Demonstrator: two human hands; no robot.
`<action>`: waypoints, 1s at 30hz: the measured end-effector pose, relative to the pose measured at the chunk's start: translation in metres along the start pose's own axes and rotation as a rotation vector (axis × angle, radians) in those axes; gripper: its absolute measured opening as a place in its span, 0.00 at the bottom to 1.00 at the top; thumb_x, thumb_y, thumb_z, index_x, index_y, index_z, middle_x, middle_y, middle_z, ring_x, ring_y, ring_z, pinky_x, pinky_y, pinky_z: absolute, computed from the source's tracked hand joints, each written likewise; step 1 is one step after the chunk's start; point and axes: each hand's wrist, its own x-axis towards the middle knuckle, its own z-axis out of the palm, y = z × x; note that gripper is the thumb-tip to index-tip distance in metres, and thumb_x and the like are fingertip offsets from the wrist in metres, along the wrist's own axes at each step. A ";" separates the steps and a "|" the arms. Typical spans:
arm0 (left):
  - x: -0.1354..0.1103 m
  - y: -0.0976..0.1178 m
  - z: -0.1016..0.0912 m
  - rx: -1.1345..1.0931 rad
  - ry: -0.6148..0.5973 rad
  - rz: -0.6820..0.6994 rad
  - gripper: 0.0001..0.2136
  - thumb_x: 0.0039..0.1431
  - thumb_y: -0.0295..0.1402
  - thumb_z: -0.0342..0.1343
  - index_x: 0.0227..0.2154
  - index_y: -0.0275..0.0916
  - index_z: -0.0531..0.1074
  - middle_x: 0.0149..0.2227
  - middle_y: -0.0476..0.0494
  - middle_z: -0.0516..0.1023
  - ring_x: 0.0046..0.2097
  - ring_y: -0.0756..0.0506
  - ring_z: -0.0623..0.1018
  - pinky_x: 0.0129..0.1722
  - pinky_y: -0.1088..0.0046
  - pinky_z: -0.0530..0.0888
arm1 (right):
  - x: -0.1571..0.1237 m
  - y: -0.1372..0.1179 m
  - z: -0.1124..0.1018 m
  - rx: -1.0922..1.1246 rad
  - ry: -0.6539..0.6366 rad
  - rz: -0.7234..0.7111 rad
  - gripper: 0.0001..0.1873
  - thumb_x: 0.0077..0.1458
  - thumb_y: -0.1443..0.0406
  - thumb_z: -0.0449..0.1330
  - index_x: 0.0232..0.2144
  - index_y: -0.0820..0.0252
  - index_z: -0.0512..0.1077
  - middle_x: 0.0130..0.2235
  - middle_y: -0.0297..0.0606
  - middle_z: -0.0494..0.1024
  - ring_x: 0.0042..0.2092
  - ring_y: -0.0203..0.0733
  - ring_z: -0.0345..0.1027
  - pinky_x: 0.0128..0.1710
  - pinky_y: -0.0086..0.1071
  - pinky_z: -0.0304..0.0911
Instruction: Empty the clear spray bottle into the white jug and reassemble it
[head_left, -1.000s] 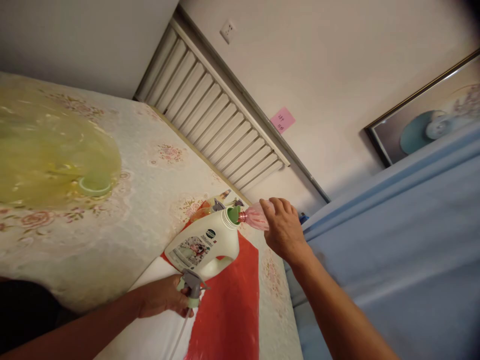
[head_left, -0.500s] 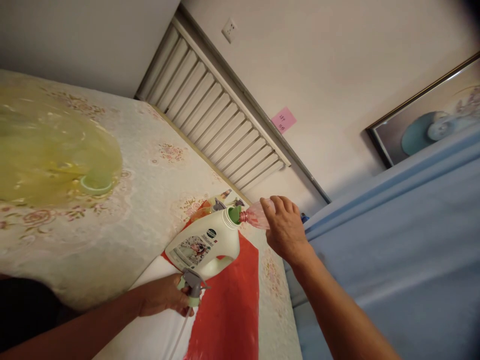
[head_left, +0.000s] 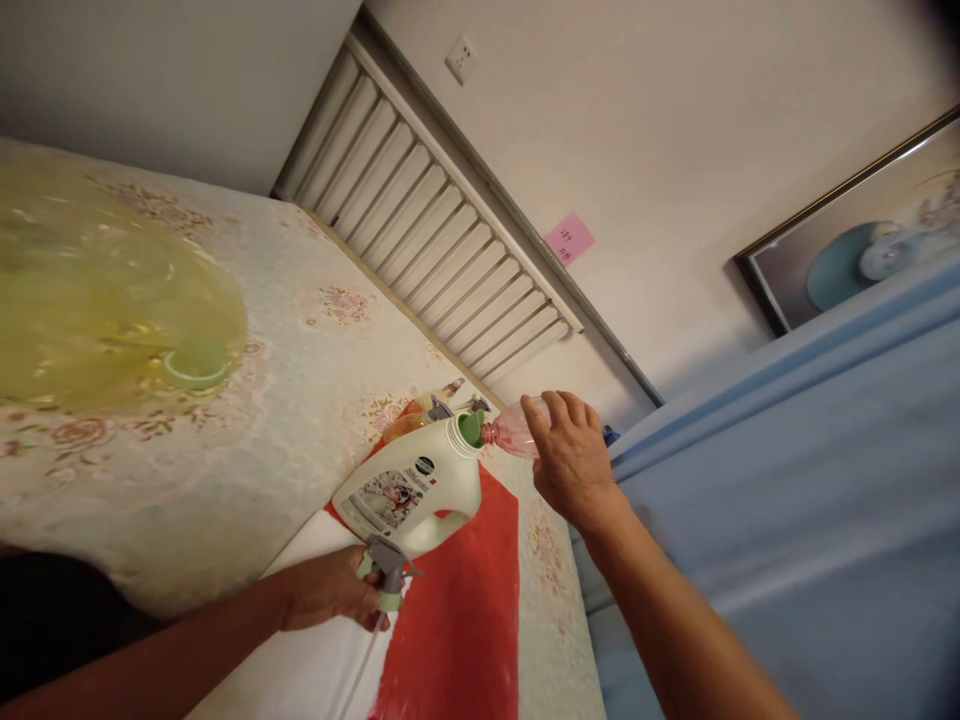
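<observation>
My right hand is closed around a clear pinkish bottle, tipped on its side. Its neck meets the green mouth of a pale detergent jug, which has a picture label and a built-in handle. In my left hand is a grey and green spray nozzle, its thin dip tube hanging down. That hand is just below the jug's base, in front of it. Other spray bottles are partly hidden behind the jug.
Under the jug lies a red and white sheet on a floral tablecloth. A yellow plastic bag with a green ring rests at left. Behind stands a white radiator; blue cloth hangs at right.
Almost nothing differs. Both hands, the bottle and the jug keep their places; the whole view has shifted very slightly.
</observation>
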 end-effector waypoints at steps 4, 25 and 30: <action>0.002 -0.004 -0.004 -0.008 -0.011 0.001 0.23 0.39 0.33 0.72 0.43 0.43 0.77 0.36 0.49 0.76 0.37 0.46 0.76 0.44 0.63 0.74 | -0.001 -0.001 0.001 0.015 0.003 0.014 0.36 0.46 0.74 0.58 0.60 0.63 0.62 0.57 0.55 0.66 0.58 0.60 0.53 0.56 0.50 0.51; -0.019 0.003 0.032 -0.012 0.269 0.111 0.19 0.41 0.33 0.73 0.38 0.39 0.75 0.39 0.44 0.80 0.43 0.42 0.79 0.48 0.60 0.74 | -0.179 -0.091 0.126 1.549 -0.018 0.862 0.48 0.29 0.66 0.72 0.58 0.54 0.66 0.56 0.42 0.74 0.56 0.57 0.67 0.55 0.48 0.64; -0.027 0.052 0.099 0.029 0.370 0.359 0.20 0.44 0.33 0.72 0.42 0.41 0.75 0.40 0.46 0.80 0.45 0.42 0.79 0.47 0.63 0.75 | -0.210 -0.117 0.132 1.668 -0.044 0.925 0.48 0.27 0.69 0.71 0.57 0.55 0.66 0.56 0.45 0.73 0.58 0.58 0.66 0.57 0.50 0.62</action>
